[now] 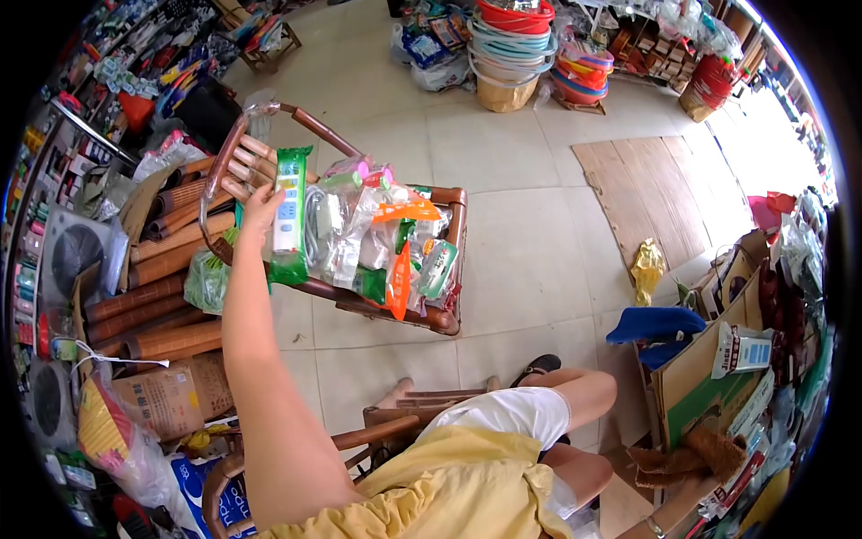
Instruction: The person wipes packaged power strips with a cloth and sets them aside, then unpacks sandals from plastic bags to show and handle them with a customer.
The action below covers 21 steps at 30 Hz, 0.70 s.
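My left hand (259, 210) reaches out to a bamboo chair (456, 225) and has its fingers closed on the edge of a power strip (289, 211) in green and clear packaging. The strip stands lengthwise on the left part of the chair's seat. Beside it lies a heap of plastic-wrapped goods, with a coiled grey cable (316, 225), orange-and-green packets (400, 278) and pink-topped items (348, 168). Low on the right, my right hand (699, 490) is at a bunched brown cloth (709, 456), which covers its fingers; a bracelet (655, 526) circles that wrist.
Rolled brown mats (171, 287) and a cardboard box (171, 395) lie left. An open carton (727, 359) with packaged goods stands right, a blue item (655, 325) at its edge. Flattened cardboard (660, 193) covers some floor tiles. Stacked buckets (510, 54) stand at the back.
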Motion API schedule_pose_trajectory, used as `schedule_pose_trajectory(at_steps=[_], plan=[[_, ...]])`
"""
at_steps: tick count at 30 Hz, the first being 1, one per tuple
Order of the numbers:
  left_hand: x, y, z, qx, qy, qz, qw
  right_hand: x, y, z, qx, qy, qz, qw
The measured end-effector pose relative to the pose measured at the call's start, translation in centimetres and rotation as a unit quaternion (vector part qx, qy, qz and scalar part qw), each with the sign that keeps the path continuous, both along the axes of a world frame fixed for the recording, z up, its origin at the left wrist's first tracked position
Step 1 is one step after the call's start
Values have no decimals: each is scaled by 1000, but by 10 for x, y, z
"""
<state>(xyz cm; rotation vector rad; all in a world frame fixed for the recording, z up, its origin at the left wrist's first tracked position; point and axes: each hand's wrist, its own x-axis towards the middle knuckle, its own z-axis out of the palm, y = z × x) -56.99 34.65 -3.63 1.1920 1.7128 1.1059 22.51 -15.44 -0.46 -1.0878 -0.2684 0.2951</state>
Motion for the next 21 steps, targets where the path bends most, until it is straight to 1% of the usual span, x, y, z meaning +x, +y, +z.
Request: schedule_pose_trajectory(at_steps=[1,2,3,5,6,7,8,9,10,11,13,17,19,21], plan=[[-1,4,-4,21,40,-16,999,-1,0,0,-5,2,-7,1000],[-1,2,-12,11,114,-8,993,0,1,1,-9,1,-14,1000],[-3,2,-19,11,112,-8,994,-1,2,1,-15,0,-20,1000],[-9,8,-34,26,106,44,993,-5,2,3,-22,0,-33,999],[-13,8,-40,39,81,47,995,-10,0,5,-25,-1,-43,999],[-17,9,-43,42,95,40,994,-14,-2,7,-25,-1,-47,999],[-22,11,-50,55,79,40,995,-18,-7,9,-23,-1,-57,998],[-17,7,-44,77,69,16,995,-25,-14,12,-18,-3,-66,998],[-43,19,-75,105,-3,18,994,-33,-21,15,-13,-5,-71,997],[-47,25,-76,54,-27,-15,998,-41,-27,19,-6,-9,-81,997],[-47,43,-86,73,-5,-34,997,-64,-35,25,9,-13,-92,996],[-27,73,-84,131,62,-43,989,-101,-53,39,28,-29,-129,991],[-4,78,-76,187,96,-38,977,-110,-62,43,35,-34,-142,989],[26,81,-65,255,106,-56,960,-119,-67,44,43,-42,-152,987]])
